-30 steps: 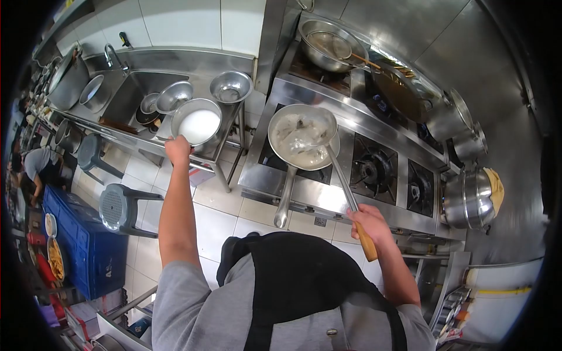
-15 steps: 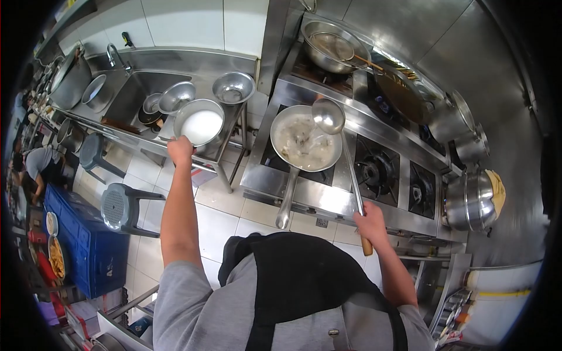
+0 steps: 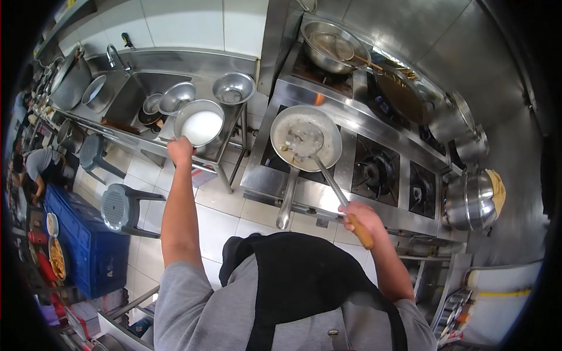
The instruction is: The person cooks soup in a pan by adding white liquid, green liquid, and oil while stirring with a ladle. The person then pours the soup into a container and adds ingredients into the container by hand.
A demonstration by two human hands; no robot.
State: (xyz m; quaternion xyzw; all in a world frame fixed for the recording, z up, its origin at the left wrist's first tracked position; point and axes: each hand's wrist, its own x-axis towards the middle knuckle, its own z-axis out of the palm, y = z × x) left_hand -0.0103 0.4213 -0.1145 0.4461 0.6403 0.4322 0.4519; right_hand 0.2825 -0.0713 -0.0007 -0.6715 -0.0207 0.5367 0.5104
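Note:
My left hand (image 3: pixel 181 151) is closed at the near side of a metal pot (image 3: pixel 218 110) with white liquid in it; its grip hides the handle or rim there. The pot is at the edge of the sink counter. My right hand (image 3: pixel 364 220) is wrapped round the wooden-ended handle of a long metal ladle (image 3: pixel 332 182). Inside the frying pan (image 3: pixel 336 143) on the stove, the ladle's bowl dips into a pale, milky liquid with small darker pieces. The pan's long handle points toward me, with no hand on it.
Metal bowls (image 3: pixel 233 88) stand beside the sink (image 3: pixel 134 93). A gas burner (image 3: pixel 374 169) lies right of the pan. Behind it are a large bowl with a strainer (image 3: pixel 331 47) and a dark wok (image 3: pixel 401 96). Stools (image 3: pixel 120 209) and a blue crate (image 3: pixel 88 245) are on the left.
The ladle's bowl has gone from above the pan's right rim down into the liquid. My right hand has shifted slightly left and up, tilting the handle. My left hand and the pot stay put.

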